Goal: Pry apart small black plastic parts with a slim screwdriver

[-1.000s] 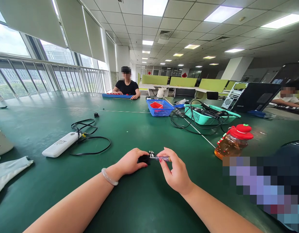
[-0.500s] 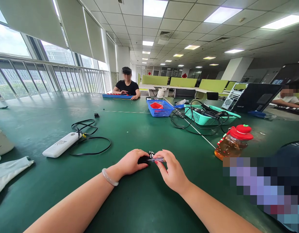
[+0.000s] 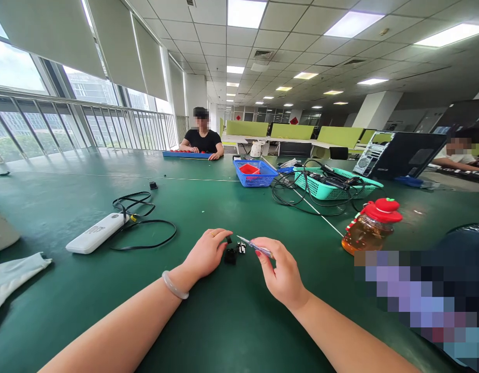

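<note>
My right hand [image 3: 284,272] grips a slim screwdriver [image 3: 253,245] by its clear purplish handle, and the thin metal tip points left and slightly up. Between the thumb and fingers of my left hand [image 3: 206,252] is a small black piece [image 3: 229,240], close to the screwdriver's tip. Below it, a black block [image 3: 230,256] lies on the green tabletop [image 3: 223,321]. Beside that block is a cluster of small black-and-white parts [image 3: 241,247], just under the screwdriver's shaft. What kind of parts these are is too small to tell.
Left of my hands lies a white power bank [image 3: 97,233] with a looped black cable [image 3: 146,247]. A blue basket [image 3: 256,178], a teal basket [image 3: 324,190] with tangled cables and a red-lidded jar [image 3: 373,230] stand farther right. Another person [image 3: 202,140] sits across the table.
My hands have moved apart. The screwdriver's tip has come away, pointing up-left, and the black block that my left hand covered now lies uncovered on the table.
</note>
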Tool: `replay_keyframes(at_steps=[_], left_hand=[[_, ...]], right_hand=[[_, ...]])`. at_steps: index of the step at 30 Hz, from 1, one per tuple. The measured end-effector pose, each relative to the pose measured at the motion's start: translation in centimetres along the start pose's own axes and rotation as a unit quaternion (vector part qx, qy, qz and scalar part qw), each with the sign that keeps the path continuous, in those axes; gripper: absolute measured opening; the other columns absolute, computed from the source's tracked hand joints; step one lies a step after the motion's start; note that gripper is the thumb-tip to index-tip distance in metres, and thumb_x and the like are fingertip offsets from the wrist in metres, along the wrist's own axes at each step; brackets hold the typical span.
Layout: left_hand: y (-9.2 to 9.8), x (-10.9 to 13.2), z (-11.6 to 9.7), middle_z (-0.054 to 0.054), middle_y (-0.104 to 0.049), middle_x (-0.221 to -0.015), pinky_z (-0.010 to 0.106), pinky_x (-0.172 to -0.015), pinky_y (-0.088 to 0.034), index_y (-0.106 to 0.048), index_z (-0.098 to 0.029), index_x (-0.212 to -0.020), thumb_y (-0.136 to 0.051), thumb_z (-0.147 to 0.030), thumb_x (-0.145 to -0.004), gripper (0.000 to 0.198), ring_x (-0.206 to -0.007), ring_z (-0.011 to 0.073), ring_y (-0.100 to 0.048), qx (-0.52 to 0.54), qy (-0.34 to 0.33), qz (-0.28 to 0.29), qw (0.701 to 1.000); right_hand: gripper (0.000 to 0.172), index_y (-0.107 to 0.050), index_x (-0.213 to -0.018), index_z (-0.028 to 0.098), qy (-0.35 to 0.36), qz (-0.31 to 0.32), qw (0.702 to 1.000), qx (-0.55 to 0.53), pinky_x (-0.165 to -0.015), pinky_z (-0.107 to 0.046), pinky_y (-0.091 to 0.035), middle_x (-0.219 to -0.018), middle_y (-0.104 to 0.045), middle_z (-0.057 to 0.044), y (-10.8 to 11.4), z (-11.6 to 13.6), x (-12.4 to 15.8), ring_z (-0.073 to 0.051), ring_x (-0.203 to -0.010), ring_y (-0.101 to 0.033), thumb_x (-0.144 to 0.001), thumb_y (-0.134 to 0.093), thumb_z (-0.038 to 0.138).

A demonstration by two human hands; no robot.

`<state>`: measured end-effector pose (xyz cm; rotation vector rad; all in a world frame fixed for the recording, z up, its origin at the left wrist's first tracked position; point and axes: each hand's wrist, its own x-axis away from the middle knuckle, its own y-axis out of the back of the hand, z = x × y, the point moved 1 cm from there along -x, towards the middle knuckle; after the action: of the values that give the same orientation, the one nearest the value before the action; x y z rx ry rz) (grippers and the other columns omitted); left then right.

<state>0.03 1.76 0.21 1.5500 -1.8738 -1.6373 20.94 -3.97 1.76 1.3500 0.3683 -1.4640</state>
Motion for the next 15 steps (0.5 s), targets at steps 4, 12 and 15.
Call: replay_keyframes(at_steps=[4, 12, 15], left_hand=[[-0.4, 0.1, 0.5, 0.01, -0.066, -0.124, 0.044, -0.099, -0.049, -0.067, -0.019, -0.119, -0.041, -0.014, -0.093, 0.038, -0.111, 0.0263, -0.058, -0.086, 0.052, 0.026, 0.995], [0.3, 0.2, -0.4, 0.009, -0.073, -0.102, 0.043, -0.092, -0.05, -0.076, -0.02, -0.095, -0.046, -0.023, -0.091, 0.03, -0.099, 0.0264, -0.061, -0.117, 0.065, 0.057, 0.989], [0.5, 0.1, -0.7, 0.012, -0.07, -0.108, 0.048, -0.098, -0.046, -0.073, -0.018, -0.083, -0.045, -0.031, -0.094, 0.033, -0.108, 0.0287, -0.058, -0.099, 0.049, 0.015, 0.994]], right_hand=[[0.025, -0.059, -0.111, 0.025, -0.036, 0.012, 0.998, 0.042, -0.079, -0.034, -0.057, -0.099, -0.071, -0.004, -0.3, -1.0, 0.1, -0.019, -0.088, -0.068, -0.094, -0.046, 0.012], [0.018, -0.059, -0.107, 0.023, -0.153, 0.006, 0.988, 0.031, -0.081, -0.035, -0.059, -0.099, -0.073, -0.006, -0.6, -2.3, 0.3, -0.019, -0.09, -0.07, -0.095, -0.047, 0.021], [0.017, -0.058, -0.107, 0.023, -0.165, 0.001, 0.986, 0.023, -0.08, -0.036, -0.059, -0.098, -0.073, -0.006, -0.6, -2.2, 0.3, -0.02, -0.089, -0.07, -0.094, -0.047, 0.021]])
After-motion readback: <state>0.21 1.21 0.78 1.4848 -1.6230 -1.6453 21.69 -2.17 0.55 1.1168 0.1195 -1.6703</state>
